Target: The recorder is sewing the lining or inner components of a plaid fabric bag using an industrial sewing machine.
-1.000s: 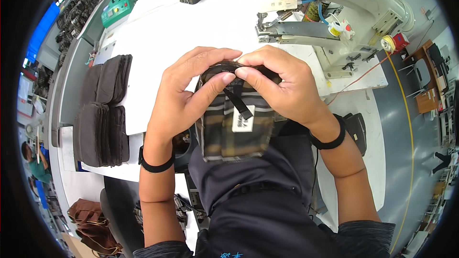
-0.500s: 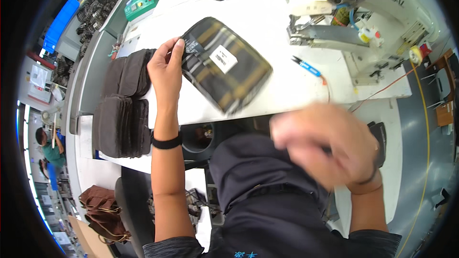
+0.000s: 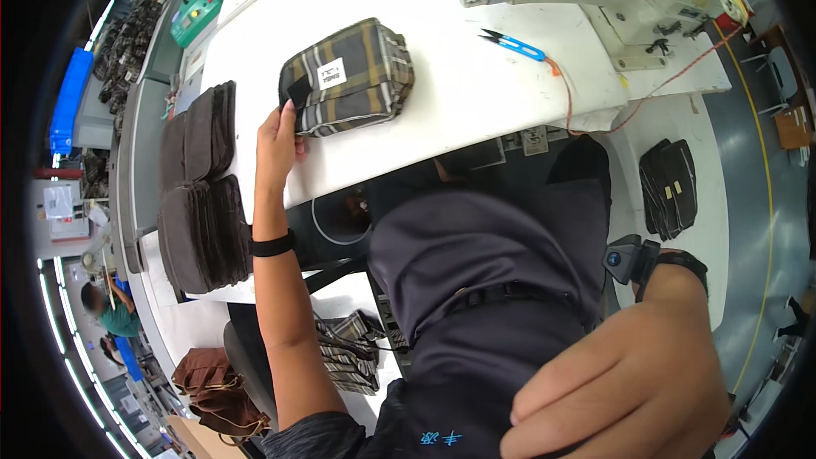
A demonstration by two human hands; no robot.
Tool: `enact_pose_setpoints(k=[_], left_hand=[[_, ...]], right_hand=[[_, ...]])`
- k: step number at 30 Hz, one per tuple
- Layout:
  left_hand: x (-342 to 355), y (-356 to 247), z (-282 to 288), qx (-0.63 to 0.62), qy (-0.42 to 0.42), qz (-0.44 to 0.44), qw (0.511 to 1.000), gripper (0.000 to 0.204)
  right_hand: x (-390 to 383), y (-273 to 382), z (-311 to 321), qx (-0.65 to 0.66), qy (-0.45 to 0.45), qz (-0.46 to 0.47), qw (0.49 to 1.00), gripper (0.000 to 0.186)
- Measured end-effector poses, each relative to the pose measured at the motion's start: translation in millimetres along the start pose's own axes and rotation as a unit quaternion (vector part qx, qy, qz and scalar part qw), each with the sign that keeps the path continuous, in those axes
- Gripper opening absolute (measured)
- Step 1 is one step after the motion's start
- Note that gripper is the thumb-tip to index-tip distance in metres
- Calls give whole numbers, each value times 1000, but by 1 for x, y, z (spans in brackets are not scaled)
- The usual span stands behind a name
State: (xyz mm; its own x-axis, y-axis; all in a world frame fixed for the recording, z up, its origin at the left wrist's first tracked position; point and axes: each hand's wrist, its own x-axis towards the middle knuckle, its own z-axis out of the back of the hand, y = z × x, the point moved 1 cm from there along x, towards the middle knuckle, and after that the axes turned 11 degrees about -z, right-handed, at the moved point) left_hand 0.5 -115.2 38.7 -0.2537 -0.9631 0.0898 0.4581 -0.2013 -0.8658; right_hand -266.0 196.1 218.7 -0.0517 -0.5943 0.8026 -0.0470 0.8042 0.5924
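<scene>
The plaid pouch (image 3: pixel 347 76) is pinched at its near edge by the left hand (image 3: pixel 279 140) on the white counter (image 3: pixel 459 93); the right hand (image 3: pixel 620 399) is held low, seemingly loosely curled, off the counter.

Left hand (image 3: pixel 279 140) reaches forward onto the white table (image 3: pixel 476 85), fingers gripping the near-left corner of a plaid pouch (image 3: pixel 348 76) — pouch lies flat, white label up. Just left of that hand: stacks of dark pouches (image 3: pixel 200 195). Blue-handled snips (image 3: pixel 514 45) well to its right. Right hand (image 3: pixel 620 387) low by the lap — nothing seen in it.
</scene>
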Motion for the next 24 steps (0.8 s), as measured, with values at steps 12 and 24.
enact_pose_setpoints(k=[12, 24], left_hand=[[4, 22, 14, -94, -41, -22, 995, 41], [22, -112, 58, -80, 20, -66, 994, 43]], right_hand=[[13, -25, 37, -154, 272, -81, 947, 20], [-78, -219, 242, -376, -117, -377, 838, 14]])
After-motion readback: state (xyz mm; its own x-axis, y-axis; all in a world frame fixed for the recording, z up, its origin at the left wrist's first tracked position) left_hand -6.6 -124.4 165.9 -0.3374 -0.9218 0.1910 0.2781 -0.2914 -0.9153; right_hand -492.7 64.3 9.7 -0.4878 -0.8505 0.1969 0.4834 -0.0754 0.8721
